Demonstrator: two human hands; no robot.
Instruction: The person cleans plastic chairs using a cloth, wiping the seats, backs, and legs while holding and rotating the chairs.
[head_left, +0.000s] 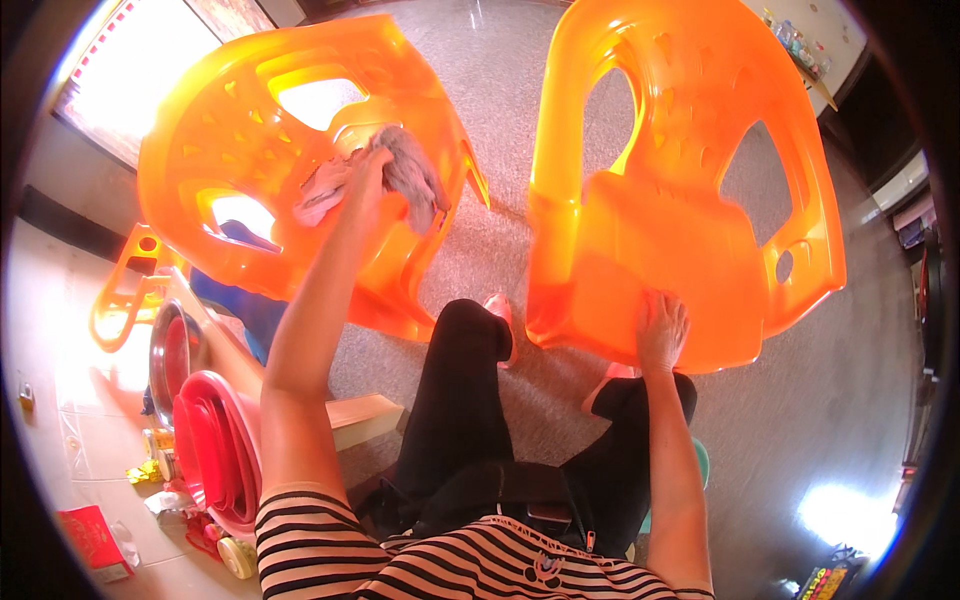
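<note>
Two orange plastic armchairs stand before me on a grey speckled floor. My left hand (373, 166) grips a crumpled pinkish-grey cloth (411, 171) and holds it at the left orange plastic chair (214, 176), over its seat area near the armrest opening. Part of the cloth hangs to either side of the fingers. On the right orange plastic chair (675, 225), my right hand (663, 322) rests flat on the front of the seat, fingers apart, holding nothing. The left chair looks tilted, its backrest towards the left.
At the left are nested red plastic basins (225, 450), a metal basin (169, 352), a smaller orange plastic piece (124, 307) and several jars. A red box (94, 536) lies lower left. Bottles stand on a shelf (814, 75) at the upper right. A green item shows beside my right leg.
</note>
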